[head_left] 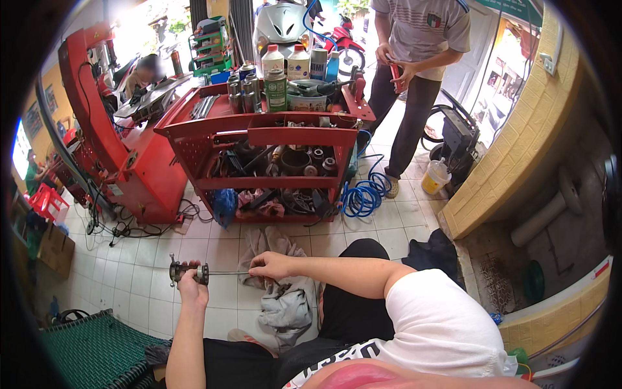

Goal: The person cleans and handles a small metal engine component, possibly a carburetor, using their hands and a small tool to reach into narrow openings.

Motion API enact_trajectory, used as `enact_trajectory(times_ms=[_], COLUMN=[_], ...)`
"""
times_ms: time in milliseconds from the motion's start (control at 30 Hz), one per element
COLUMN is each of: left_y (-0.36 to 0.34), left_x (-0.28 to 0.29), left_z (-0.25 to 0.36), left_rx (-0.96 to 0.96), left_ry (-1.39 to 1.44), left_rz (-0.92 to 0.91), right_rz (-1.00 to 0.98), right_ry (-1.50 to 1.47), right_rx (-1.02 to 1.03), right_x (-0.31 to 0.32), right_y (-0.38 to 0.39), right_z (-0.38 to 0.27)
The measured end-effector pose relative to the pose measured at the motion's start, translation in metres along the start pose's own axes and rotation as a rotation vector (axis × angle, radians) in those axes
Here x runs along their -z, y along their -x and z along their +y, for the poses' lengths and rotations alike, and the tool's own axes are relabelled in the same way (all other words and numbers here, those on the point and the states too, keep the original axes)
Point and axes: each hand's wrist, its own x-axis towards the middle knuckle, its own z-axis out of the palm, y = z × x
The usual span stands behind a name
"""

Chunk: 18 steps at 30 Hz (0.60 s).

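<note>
My left hand is closed around a dark, round metal machine part with knobbed projections on its far left end. From its right side a thin straight metal rod runs level toward my right hand. The fingers of that hand are pinched on the rod's other end. Whether the rod is fixed to the part or only pushed into it, I cannot tell. Both hands are above the tiled floor, in front of my knees. Just below my right hand, a crumpled grey cloth lies on the floor.
Ahead stands a red tool cart with bottles, cans, sockets and loose parts. A coiled blue hose lies right of it. Another person stands behind, holding something red. A red machine is at left, a green woven seat at lower left.
</note>
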Motion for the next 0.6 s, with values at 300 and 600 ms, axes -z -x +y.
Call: enact_trajectory(times_ms=[300, 600], left_y=[-0.001, 0.001], left_x=[0.005, 0.003], left_z=[0.003, 0.002], left_rx=[-0.003, -0.015], left_ry=[-0.015, -0.019], left_rz=[-0.005, -0.022], right_rz=[0.006, -0.009], right_ry=[-0.047, -0.074], right_rx=[0.02, 0.01], right_x=[-0.004, -0.002], right_y=[0.003, 0.001], right_z=[-0.007, -0.004])
